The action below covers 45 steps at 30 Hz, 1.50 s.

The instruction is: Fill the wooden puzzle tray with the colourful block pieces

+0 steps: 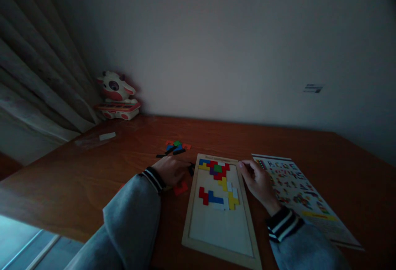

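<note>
A wooden puzzle board (220, 254) with a pale base lies lengthwise before me. Flat coloured blocks fill part of its upper half, among them a green piece (218, 169), a blue piece (215, 198) and a red piece (203, 196). My left hand (171, 171) is left of the board, fingers bent down around a black puzzle piece (191, 169) close to the left rim; the grip is partly hidden. At the board's upper right rim, my right hand (257, 180) has thumb and forefinger pinched on the edge, other fingers curled.
Loose black, blue, green and orange pieces (177, 147) lie beyond my left hand, and a red piece (180, 187) below it. A printed pattern sheet (305, 196) lies at right. A cow-shaped toy keyboard (119, 97) stands at the back left, near a curtain (37, 64).
</note>
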Tool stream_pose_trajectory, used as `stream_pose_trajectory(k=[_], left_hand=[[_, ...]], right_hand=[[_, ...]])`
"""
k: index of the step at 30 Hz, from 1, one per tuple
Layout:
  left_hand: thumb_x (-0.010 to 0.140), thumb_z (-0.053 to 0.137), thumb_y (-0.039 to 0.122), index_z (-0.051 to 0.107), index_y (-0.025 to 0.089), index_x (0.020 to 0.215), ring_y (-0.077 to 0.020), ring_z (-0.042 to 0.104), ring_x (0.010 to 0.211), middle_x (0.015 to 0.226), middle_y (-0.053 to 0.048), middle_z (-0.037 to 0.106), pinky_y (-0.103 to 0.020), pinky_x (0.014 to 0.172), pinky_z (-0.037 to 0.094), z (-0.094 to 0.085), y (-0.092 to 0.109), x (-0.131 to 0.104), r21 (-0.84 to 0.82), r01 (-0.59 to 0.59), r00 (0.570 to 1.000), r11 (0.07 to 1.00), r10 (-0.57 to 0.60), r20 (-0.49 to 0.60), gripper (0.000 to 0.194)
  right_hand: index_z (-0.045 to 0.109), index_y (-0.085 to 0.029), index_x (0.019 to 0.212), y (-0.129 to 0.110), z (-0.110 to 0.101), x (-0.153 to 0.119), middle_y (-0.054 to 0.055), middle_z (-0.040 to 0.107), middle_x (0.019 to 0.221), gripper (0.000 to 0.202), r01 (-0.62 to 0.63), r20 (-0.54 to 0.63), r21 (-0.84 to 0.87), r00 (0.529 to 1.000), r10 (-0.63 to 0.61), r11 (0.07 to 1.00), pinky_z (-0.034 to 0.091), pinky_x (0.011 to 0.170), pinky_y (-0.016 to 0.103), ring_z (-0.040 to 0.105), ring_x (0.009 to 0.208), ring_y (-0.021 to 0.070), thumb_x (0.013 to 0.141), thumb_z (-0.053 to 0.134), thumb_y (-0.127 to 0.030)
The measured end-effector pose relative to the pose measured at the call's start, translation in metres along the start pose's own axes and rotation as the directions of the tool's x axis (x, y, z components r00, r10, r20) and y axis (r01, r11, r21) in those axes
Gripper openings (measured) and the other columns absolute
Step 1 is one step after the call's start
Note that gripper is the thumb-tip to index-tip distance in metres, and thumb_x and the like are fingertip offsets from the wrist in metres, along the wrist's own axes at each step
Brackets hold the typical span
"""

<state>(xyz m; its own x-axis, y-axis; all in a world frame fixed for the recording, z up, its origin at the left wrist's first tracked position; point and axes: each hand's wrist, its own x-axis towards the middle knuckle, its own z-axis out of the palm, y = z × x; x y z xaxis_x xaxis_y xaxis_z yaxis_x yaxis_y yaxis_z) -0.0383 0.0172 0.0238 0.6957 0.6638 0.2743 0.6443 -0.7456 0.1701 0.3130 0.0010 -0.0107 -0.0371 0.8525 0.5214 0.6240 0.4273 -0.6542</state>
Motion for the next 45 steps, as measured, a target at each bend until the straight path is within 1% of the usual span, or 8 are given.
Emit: stream_pose_trajectory(k=[4, 10, 15, 18, 23, 28, 36, 45], left_hand=[[0.091, 0.055, 0.021, 0.071, 0.022, 0.113, -0.0239, 0.067, 0.111, 0.123, -0.007, 0.069, -0.041, 0.095, 0.055, 0.005, -0.007, -0.007, -0.004, -0.009, 1.000, 1.000, 0.009, -0.018, 0.027], [0.097, 0.054, 0.030, 0.073, 0.022, 0.110, -0.0216, 0.069, 0.095, 0.108, -0.008, 0.072, -0.037, 0.085, 0.058, 0.010, -0.022, -0.011, 0.124, -0.045, 0.996, 0.991, 0.053, -0.066, 0.024], [0.099, 0.053, 0.027, 0.072, 0.022, 0.109, -0.0217, 0.065, 0.108, 0.115, -0.008, 0.070, -0.040, 0.094, 0.056, 0.021, -0.032, -0.013, 0.151, -0.153, 0.971, 0.977, 0.177, -0.163, 0.023], [0.099, 0.052, 0.024, 0.071, 0.021, 0.111, -0.0189, 0.066, 0.110, 0.116, -0.006, 0.071, -0.036, 0.097, 0.056, 0.027, -0.035, -0.014, 0.111, -0.193, 0.960, 0.975, 0.211, -0.185, 0.023], [0.101, 0.046, 0.024, 0.072, 0.020, 0.109, -0.0167, 0.069, 0.103, 0.111, -0.005, 0.074, -0.031, 0.094, 0.058, 0.031, -0.039, -0.017, 0.072, -0.198, 0.956, 0.978, 0.209, -0.205, 0.027], [0.101, 0.046, 0.024, 0.072, 0.021, 0.110, -0.0176, 0.070, 0.100, 0.109, -0.005, 0.074, -0.033, 0.091, 0.059, 0.029, -0.039, -0.018, 0.040, -0.156, 0.967, 0.987, 0.160, -0.199, 0.028], [0.099, 0.050, 0.024, 0.071, 0.020, 0.110, -0.0173, 0.071, 0.093, 0.104, -0.007, 0.074, -0.033, 0.086, 0.060, 0.018, -0.028, -0.014, 0.088, -0.139, 0.966, 0.986, 0.155, -0.209, 0.024], [0.098, 0.050, 0.024, 0.071, 0.022, 0.112, -0.0163, 0.070, 0.093, 0.105, -0.006, 0.073, -0.031, 0.087, 0.059, 0.026, -0.037, -0.017, 0.081, -0.155, 0.952, 0.985, 0.171, -0.253, 0.025]], right_hand=[[0.061, -0.021, 0.090, -0.002, 0.005, 0.004, 0.002, 0.064, 0.074, 0.026, 0.016, -0.009, -0.027, 1.000, -0.016, 1.000, 0.044, 0.058, 0.028, 0.059, 0.064, 0.0168, 0.096, 0.049, -0.043], [0.061, -0.021, 0.089, -0.007, 0.014, 0.010, 0.000, 0.061, 0.072, 0.022, 0.049, 0.017, -0.020, 0.999, -0.048, 0.999, 0.042, 0.058, 0.027, 0.055, 0.060, 0.0142, 0.096, 0.050, -0.038], [0.059, -0.021, 0.088, -0.016, 0.010, 0.008, 0.000, 0.059, 0.071, 0.021, 0.071, 0.024, 0.017, 0.997, -0.071, 0.997, 0.041, 0.057, 0.025, 0.054, 0.062, 0.0135, 0.097, 0.049, -0.036], [0.059, -0.020, 0.089, -0.022, 0.008, 0.005, -0.001, 0.057, 0.071, 0.020, 0.089, 0.050, 0.032, 0.995, -0.090, 0.996, 0.040, 0.056, 0.025, 0.053, 0.060, 0.0128, 0.097, 0.049, -0.035], [0.061, -0.021, 0.090, -0.031, 0.005, 0.003, 0.000, 0.058, 0.074, 0.017, 0.153, 0.101, 0.025, 0.983, -0.155, 0.988, 0.041, 0.058, 0.026, 0.051, 0.061, 0.0127, 0.097, 0.049, -0.031], [0.061, -0.021, 0.092, -0.037, 0.000, 0.002, 0.002, 0.062, 0.078, 0.014, 0.260, 0.134, -0.019, 0.958, -0.255, 0.965, 0.043, 0.062, 0.028, 0.055, 0.068, 0.0149, 0.096, 0.049, -0.028], [0.061, -0.021, 0.088, -0.030, -0.004, 0.007, 0.000, 0.057, 0.071, 0.018, 0.210, 0.070, -0.049, 0.976, -0.206, 0.976, 0.042, 0.060, 0.028, 0.053, 0.063, 0.0136, 0.097, 0.049, -0.031], [0.061, -0.022, 0.092, -0.031, 0.001, 0.006, 0.001, 0.061, 0.075, 0.014, 0.259, 0.102, -0.050, 0.962, -0.253, 0.965, 0.044, 0.065, 0.028, 0.056, 0.068, 0.0143, 0.096, 0.049, -0.027]])
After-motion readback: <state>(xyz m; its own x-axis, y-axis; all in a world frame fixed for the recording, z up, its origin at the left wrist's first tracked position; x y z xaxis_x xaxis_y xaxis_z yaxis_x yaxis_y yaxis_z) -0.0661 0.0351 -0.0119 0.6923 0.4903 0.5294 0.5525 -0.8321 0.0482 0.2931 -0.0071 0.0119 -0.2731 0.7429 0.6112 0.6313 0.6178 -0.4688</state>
